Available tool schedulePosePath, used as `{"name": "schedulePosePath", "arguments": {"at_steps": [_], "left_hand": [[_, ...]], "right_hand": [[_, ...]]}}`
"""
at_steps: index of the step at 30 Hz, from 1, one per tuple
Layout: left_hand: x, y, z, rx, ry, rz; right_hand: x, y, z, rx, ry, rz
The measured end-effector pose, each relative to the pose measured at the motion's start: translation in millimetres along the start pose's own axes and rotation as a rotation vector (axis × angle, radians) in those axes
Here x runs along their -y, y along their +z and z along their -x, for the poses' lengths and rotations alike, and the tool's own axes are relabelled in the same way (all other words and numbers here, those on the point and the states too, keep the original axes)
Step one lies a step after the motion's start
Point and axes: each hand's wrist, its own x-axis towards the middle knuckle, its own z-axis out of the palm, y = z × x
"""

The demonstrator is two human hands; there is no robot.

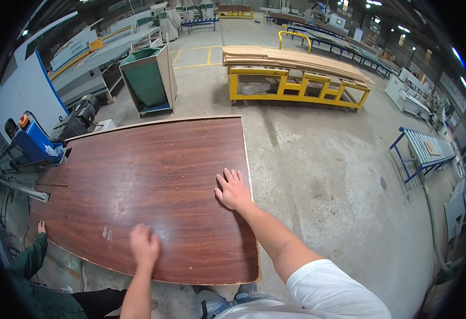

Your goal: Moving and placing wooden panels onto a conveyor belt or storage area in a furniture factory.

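A large board [153, 159] with a dark red-brown wood-grain face lies flat in front of me. My right hand [234, 192] rests palm down on it near the right edge, fingers spread and nothing held. Over the near part of the board is my left hand [145, 244], smeared by motion. Its fingers look bent, but I cannot tell whether they hold anything or touch the surface. Two small pale marks or bits [107, 233] show on the board left of that hand.
Another person's hand [42, 227] touches the board's left edge, below a dark green sleeve. A metal machine arm [23, 189] reaches that edge too. Beyond stand a green bin [145, 80] and a yellow cart [296, 87] stacked with wooden strips [291, 57]. A roller stand [427, 146] is at right.
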Motion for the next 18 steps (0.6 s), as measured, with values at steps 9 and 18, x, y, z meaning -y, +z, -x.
{"name": "schedulePosePath", "arguments": {"at_steps": [9,18], "left_hand": [[-230.1,127.5,53.4,0.474,1.199,0.998],[-182.5,80.4,77.8,1.117,0.840,0.842]], "right_hand": [[21.1,1.6,-47.6,0.154,0.079,-0.019],[-12.2,20.9,-88.5,0.035,0.173,-0.007]]}}
